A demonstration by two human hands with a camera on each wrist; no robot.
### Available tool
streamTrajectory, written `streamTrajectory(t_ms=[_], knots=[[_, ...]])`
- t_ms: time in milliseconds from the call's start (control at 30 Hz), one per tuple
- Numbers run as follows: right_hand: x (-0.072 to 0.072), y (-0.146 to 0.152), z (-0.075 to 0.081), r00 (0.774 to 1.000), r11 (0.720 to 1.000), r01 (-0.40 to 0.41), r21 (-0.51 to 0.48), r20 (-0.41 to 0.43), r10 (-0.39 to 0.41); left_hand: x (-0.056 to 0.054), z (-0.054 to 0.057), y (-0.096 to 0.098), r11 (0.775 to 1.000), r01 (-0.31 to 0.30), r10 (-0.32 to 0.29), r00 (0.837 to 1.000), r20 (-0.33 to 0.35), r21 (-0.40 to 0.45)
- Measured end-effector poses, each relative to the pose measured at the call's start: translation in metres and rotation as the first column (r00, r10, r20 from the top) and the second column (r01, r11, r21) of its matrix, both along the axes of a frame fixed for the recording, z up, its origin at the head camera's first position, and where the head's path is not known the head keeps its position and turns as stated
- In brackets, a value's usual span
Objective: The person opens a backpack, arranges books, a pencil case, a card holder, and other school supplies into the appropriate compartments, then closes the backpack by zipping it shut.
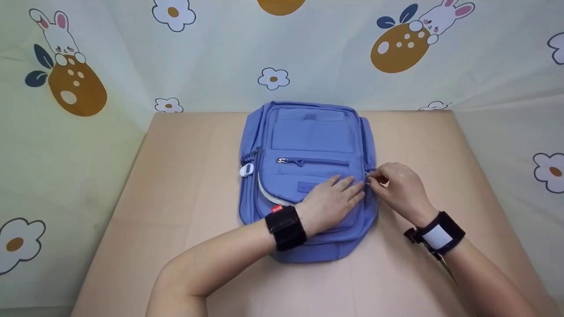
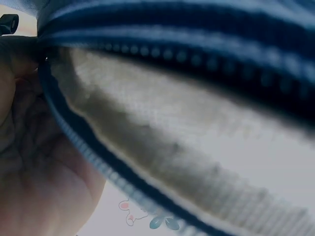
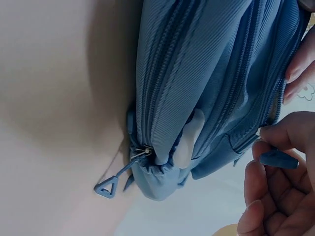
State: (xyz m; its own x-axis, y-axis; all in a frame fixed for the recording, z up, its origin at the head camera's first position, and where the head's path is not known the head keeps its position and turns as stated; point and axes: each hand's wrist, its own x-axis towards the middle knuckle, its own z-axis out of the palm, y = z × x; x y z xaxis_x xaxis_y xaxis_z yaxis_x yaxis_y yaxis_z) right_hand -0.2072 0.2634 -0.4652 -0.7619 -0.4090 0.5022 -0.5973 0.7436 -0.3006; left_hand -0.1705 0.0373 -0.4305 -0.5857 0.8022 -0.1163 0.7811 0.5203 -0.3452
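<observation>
A blue backpack [image 1: 315, 136] lies on the table with its front facing up. My left hand [image 1: 331, 204] rests on the front pocket, fingers straight and spread toward the right side. At that side my right hand [image 1: 398, 189] pinches a zipper pull; its blue tab [image 3: 279, 159] shows beside the fingers in the right wrist view. The front pocket is partly unzipped, and pale lining [image 2: 162, 118] fills the left wrist view between two rows of zipper teeth. My left palm and the fabric under it are hidden in the head view.
The table [image 1: 185, 176] reaches out on both sides of the backpack. A short zipper [image 1: 313, 162] crosses its front, and a white tag [image 1: 246, 170] hangs at its left side. Another triangular pull [image 3: 107, 188] dangles by the side pocket. A patterned curtain [image 1: 220, 53] stands behind.
</observation>
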Motion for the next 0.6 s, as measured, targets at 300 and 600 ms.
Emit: streamTrajectory(t_ms=[300, 600], knots=[[0.013, -0.004, 0.003, 0.996, 0.996, -0.068, 0.061, -0.056, 0.072, 0.000, -0.003, -0.001, 1.000, 0.009, -0.008, 1.000, -0.028, 0.023], [0.016, -0.002, 0.001, 0.998, 0.997, -0.051, 0.059, -0.035, 0.053, 0.003, -0.003, -0.006, 0.998, 0.046, -0.044, 0.998, -0.051, 0.031]])
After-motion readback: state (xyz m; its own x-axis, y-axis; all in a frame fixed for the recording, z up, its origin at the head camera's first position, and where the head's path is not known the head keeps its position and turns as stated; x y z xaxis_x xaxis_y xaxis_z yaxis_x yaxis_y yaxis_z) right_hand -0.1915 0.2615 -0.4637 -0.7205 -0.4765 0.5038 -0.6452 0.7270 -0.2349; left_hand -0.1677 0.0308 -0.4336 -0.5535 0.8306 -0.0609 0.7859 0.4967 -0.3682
